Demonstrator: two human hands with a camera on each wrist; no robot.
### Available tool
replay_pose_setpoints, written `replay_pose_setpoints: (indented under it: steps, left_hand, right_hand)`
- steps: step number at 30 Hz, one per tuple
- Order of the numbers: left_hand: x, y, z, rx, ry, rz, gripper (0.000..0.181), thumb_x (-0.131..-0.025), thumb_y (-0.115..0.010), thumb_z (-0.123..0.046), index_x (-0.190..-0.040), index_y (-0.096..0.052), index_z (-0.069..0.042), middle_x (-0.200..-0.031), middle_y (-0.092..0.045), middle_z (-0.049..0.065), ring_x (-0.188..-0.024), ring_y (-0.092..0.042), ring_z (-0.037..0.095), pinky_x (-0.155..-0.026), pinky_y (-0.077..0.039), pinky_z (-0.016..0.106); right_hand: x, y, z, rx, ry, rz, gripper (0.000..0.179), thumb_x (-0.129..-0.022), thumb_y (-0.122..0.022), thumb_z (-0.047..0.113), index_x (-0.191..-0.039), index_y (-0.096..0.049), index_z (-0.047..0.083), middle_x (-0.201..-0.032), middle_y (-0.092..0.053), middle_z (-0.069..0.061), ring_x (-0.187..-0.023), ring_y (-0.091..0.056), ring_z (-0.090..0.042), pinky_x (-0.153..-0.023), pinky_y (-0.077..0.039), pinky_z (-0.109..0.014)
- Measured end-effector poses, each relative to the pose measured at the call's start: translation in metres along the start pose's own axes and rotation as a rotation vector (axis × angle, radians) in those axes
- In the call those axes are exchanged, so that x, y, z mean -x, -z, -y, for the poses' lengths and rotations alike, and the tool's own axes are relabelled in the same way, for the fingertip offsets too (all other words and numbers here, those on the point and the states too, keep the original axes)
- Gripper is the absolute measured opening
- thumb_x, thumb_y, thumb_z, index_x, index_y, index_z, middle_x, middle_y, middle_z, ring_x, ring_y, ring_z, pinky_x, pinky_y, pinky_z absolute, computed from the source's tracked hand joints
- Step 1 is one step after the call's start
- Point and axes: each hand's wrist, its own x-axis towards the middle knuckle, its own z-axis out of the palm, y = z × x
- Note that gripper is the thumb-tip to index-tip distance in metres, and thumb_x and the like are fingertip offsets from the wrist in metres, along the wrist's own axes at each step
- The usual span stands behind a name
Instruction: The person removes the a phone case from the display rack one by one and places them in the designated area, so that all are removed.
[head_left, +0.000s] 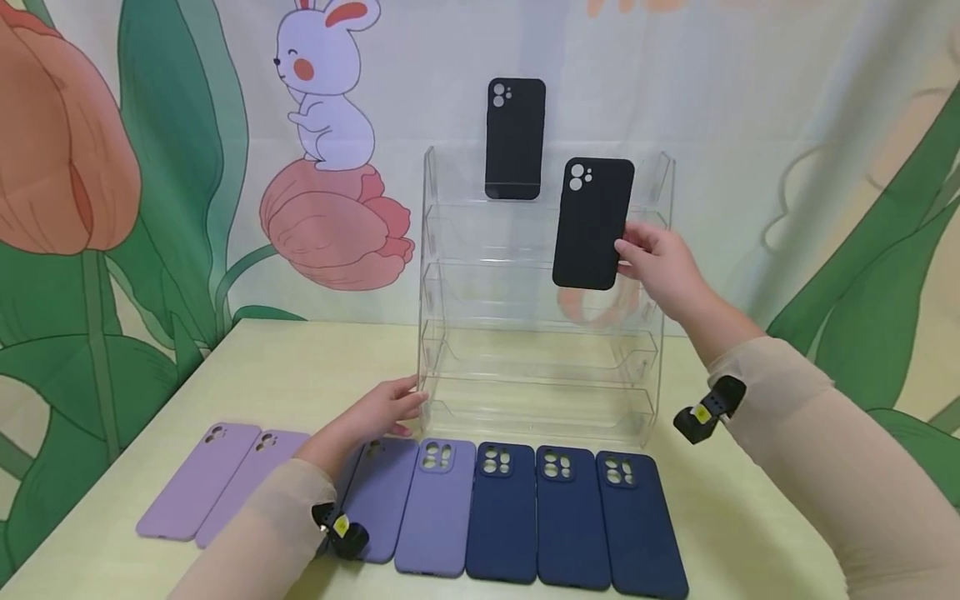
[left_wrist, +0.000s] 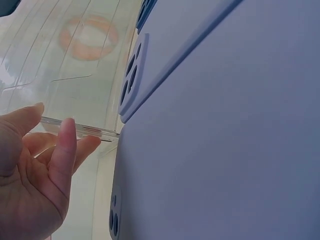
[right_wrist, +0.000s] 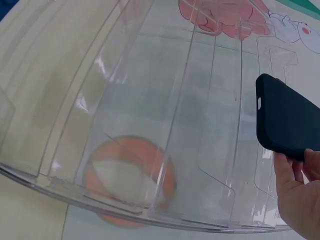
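A black phone case is pinched along its right edge by my right hand, held upright in front of the clear acrylic rack. In the right wrist view, the case shows its lower end, with thumb and fingers at its edge. A second black phone case stands in the rack's top tier. My left hand grips the rack's lower left side; in the left wrist view, the hand has thumb and fingers on either side of the thin side panel.
In front of the rack lie several phone cases in a row: dark blue ones at right, purple ones mid-row, lilac ones at left. My left forearm covers part of the row. A printed curtain hangs behind the table.
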Motion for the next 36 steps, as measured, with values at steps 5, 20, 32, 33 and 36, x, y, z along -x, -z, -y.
replay_pose_setpoints:
  steps: [5,20,32,33,36]
  left_hand:
    - [0.0,0.0,0.0,0.009,0.004,0.011,0.055,-0.1,-0.045,-0.022,-0.148,-0.022,-0.006,-0.14,-0.039,0.024,-0.12,-0.048,0.036,-0.071,-0.053,0.034]
    - [0.002,0.0,0.0,0.014,0.0,0.013,0.055,-0.1,-0.044,-0.021,-0.148,-0.021,-0.004,-0.14,-0.037,0.026,-0.121,-0.046,0.038,-0.072,-0.053,0.036]
    - [0.0,0.0,-0.001,-0.002,-0.013,0.014,0.056,-0.101,-0.043,-0.02,-0.148,-0.019,-0.003,-0.143,-0.033,0.027,-0.122,-0.044,0.039,-0.073,-0.053,0.035]
    - [0.0,0.0,-0.001,0.0,-0.009,0.01,0.056,-0.101,-0.043,-0.02,-0.148,-0.019,-0.003,-0.142,-0.034,0.026,-0.122,-0.045,0.039,-0.073,-0.053,0.035]
    - [0.001,-0.001,-0.001,0.001,-0.01,0.0,0.055,-0.1,-0.044,-0.02,-0.148,-0.02,-0.004,-0.142,-0.034,0.026,-0.121,-0.045,0.039,-0.073,-0.053,0.035]
  right_hand:
    - [0.014,0.004,-0.006,-0.001,-0.017,0.021,0.038,-0.099,-0.045,0.012,-0.135,-0.046,-0.002,-0.119,-0.055,-0.018,-0.096,-0.06,-0.013,-0.087,-0.047,-0.033]
    - [0.05,0.006,-0.026,0.009,-0.027,0.089,0.04,-0.1,-0.044,0.014,-0.136,-0.043,-0.003,-0.121,-0.053,-0.02,-0.095,-0.059,-0.008,-0.086,-0.047,-0.03]
    - [0.071,0.014,-0.038,-0.006,-0.065,0.136,0.041,-0.1,-0.043,0.012,-0.136,-0.04,-0.008,-0.121,-0.05,-0.023,-0.09,-0.059,-0.001,-0.082,-0.048,-0.025]
    - [0.073,0.015,-0.04,-0.012,-0.066,0.137,0.042,-0.1,-0.043,0.012,-0.136,-0.039,-0.009,-0.121,-0.05,-0.024,-0.09,-0.059,-0.001,-0.082,-0.048,-0.025]
    - [0.079,0.017,-0.043,-0.015,-0.074,0.15,0.045,-0.1,-0.044,0.015,-0.137,-0.037,-0.009,-0.123,-0.049,-0.026,-0.092,-0.059,-0.002,-0.083,-0.048,-0.026]
